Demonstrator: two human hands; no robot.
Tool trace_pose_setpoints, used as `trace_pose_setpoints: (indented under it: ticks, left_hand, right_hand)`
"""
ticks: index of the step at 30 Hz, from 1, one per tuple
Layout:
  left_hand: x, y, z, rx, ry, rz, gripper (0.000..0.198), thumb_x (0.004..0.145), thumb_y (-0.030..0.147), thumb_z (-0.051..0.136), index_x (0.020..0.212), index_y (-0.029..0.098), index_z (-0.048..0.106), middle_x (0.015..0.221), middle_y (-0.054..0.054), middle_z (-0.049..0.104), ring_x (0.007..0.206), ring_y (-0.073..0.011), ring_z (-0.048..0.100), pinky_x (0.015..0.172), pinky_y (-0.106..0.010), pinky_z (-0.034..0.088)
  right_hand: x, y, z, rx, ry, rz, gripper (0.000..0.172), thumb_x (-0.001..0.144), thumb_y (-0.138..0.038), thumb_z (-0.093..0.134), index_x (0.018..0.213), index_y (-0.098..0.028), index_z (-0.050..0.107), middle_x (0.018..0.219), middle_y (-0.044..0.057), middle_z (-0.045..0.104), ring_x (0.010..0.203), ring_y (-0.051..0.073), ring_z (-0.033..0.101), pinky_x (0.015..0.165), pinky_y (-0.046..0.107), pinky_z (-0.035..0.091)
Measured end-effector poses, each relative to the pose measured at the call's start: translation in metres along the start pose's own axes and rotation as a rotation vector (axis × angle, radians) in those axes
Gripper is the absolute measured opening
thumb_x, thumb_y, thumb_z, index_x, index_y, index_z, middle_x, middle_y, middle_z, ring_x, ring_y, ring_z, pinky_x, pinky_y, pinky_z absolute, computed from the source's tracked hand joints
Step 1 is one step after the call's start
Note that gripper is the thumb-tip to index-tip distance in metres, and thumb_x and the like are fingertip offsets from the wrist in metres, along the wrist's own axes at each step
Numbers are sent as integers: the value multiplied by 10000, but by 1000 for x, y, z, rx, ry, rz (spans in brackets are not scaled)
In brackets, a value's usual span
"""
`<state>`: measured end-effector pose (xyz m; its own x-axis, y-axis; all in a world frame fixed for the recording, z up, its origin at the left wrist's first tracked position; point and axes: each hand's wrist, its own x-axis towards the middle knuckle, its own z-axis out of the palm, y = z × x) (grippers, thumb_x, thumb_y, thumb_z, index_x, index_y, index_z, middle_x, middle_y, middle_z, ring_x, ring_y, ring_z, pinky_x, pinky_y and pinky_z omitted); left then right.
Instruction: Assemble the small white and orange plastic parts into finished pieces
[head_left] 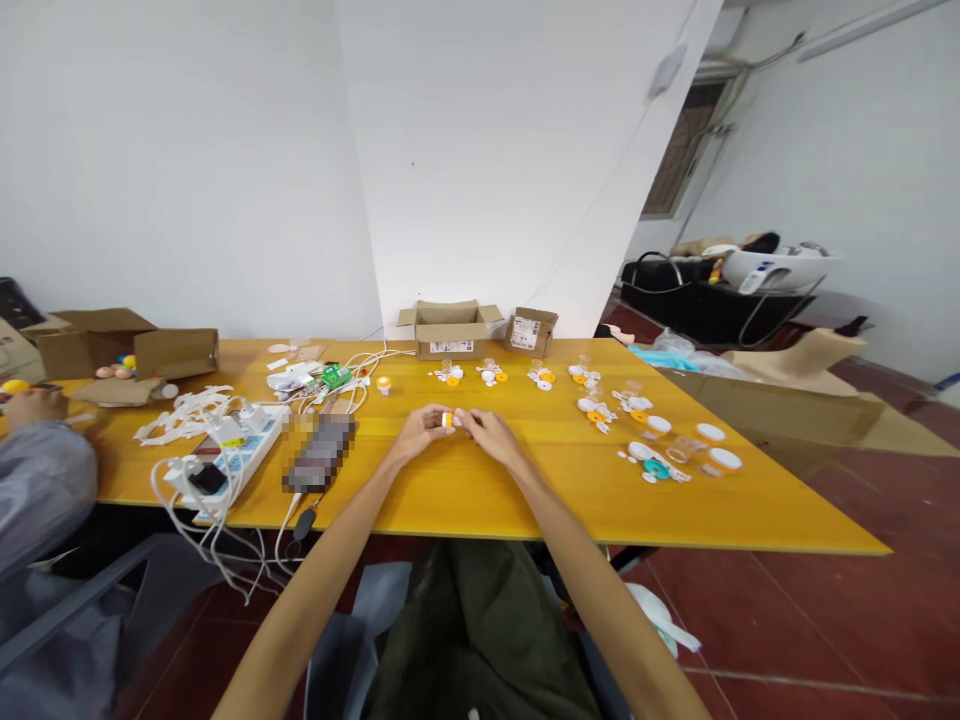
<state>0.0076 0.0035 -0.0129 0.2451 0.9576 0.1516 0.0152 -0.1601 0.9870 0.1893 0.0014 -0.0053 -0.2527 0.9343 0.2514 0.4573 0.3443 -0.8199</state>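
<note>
Tabletop [465, 505]: we've open room from middle to front edge. Power strip [262, 440] crowds that edge leftward; jars [722, 460] near right edge, well apart. Left hand [421, 432] pinches cap [448, 420], mid-tabletop; right hand [489, 432] bunched beside it, grip unclear. We'd best steady cap left-handed, low, level.

One head-worn wide cam looks forward and down over the lap [480, 630] onto the desk [465, 500], left hand [421, 432] and right hand [489, 432] fairly near around mid-frame, white wall [480, 180] farther back across top, red floor [810, 610] lower right.
</note>
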Motion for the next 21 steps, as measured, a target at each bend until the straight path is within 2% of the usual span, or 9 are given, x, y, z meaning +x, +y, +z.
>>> trace_pose_setpoints:
  ticks: [5,10,15,19,21]
  left_hand:
    - [-1,1,0,3,10,2,425,583,288,860,948,171,676,976,-73,751,952,-222,694,922,-375,516]
    - [-1,2,1,-7,-2,-1,433,575,276,863,949,167,673,983,-75,751,954,-221,694,931,-377,514]
    - [-1,0,0,5,6,10,438,591,299,857,965,168,672,988,-73,750,955,-221,694,927,-380,517]
    - [0,-2,-1,12,-8,16,446,585,292,861,970,169,673,995,-76,750,964,-224,693,926,-380,518]
    - [0,-2,-1,11,-6,18,440,586,290,859,968,170,675,995,-74,750,963,-222,694,929,-377,517]
  right_hand:
    - [-1,-5,0,30,26,4,418,809,-634,528,700,-231,554,690,-13,627,605,156,551,580,269,388]
    - [-2,-7,-1,-60,7,18,483,862,-616,457,575,-230,495,567,-9,567,578,161,536,560,274,353]
    - [-2,-8,-1,-21,37,8,405,830,-606,526,704,-224,571,693,-15,641,608,155,567,581,264,392]
    - [-1,-6,-1,-84,2,33,479,891,-591,429,605,-220,531,587,-12,589,586,164,568,573,269,380]
    - [-1,-5,-1,-84,9,39,486,902,-588,413,615,-219,545,591,-10,597,597,168,582,581,269,390]
